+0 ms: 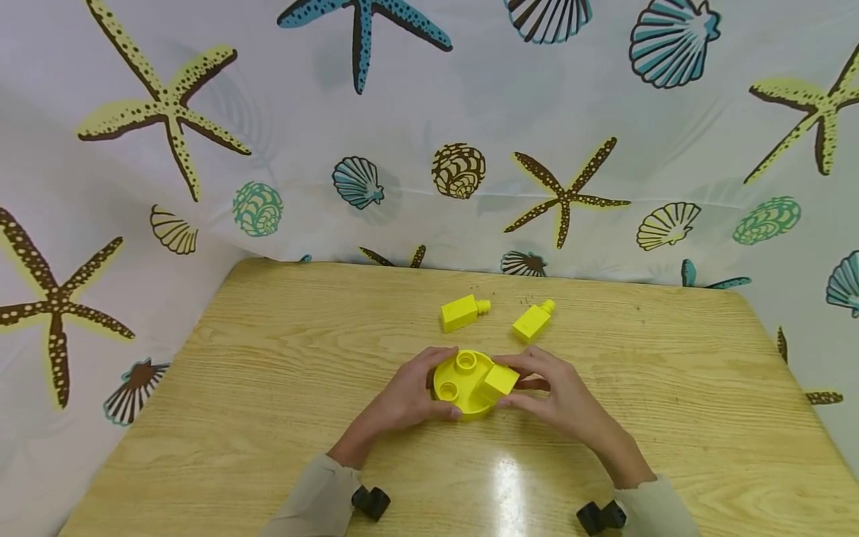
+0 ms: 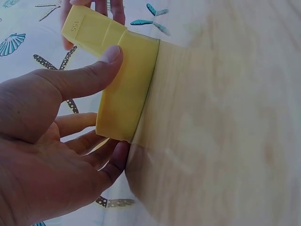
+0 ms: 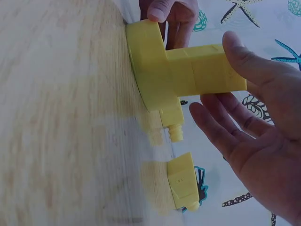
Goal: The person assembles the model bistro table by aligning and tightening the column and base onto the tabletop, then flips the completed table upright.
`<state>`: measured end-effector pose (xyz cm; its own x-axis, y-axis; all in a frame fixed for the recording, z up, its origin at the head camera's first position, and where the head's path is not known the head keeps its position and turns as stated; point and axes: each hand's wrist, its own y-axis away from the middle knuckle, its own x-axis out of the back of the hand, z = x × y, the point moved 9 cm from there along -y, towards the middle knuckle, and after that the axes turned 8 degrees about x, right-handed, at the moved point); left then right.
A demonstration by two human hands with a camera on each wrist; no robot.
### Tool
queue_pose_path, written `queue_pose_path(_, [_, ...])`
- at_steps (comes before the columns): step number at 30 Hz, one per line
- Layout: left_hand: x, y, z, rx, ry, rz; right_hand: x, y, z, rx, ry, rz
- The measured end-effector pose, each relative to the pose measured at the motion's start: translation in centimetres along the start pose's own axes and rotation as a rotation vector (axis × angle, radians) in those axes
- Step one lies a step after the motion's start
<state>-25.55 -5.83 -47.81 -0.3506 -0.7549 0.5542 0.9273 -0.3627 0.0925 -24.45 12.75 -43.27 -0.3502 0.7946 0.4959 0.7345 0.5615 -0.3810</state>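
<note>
l. hand (image 1: 411, 389): fingers gripping rd. yel. base (image 1: 470, 384); r. hand (image 1: 562, 386): fingers pinching blk. (image 1: 502, 381) on it; 2 knobbed blks. (image 1: 459, 313) (image 1: 532, 323) behind.

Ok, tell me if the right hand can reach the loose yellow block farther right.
Probably yes, once the right hand frees its grip from the block on the round base; nothing appears to stand between that hand and the loose yellow block.

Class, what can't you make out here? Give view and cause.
Right wrist view: lower end of the held block, hidden by the base.
Head view: underside of the base, hidden by its top.
Head view: left sleeve, cut off by bottom edge.
Right wrist view: left hand, cut off by top edge.
</note>
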Motion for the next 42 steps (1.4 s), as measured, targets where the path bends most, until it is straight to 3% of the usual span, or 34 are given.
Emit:
queue_pose_path(6, [0.17, 0.00, -0.01, -0.012, 0.004, 0.006, -0.12, -0.25, 0.18, 0.003, -0.027, -0.022])
queue_pose_path(23, [0.10, 0.07, 0.10, -0.019, -0.002, 0.018, -0.52, -0.20, -0.17, 0.054, 0.099, -0.044])
queue_pose_path(42, [0.15, 0.20, 0.18, -0.005, 0.014, -0.017, 0.25, -0.05, -0.18, -0.010, -0.021, -0.076])
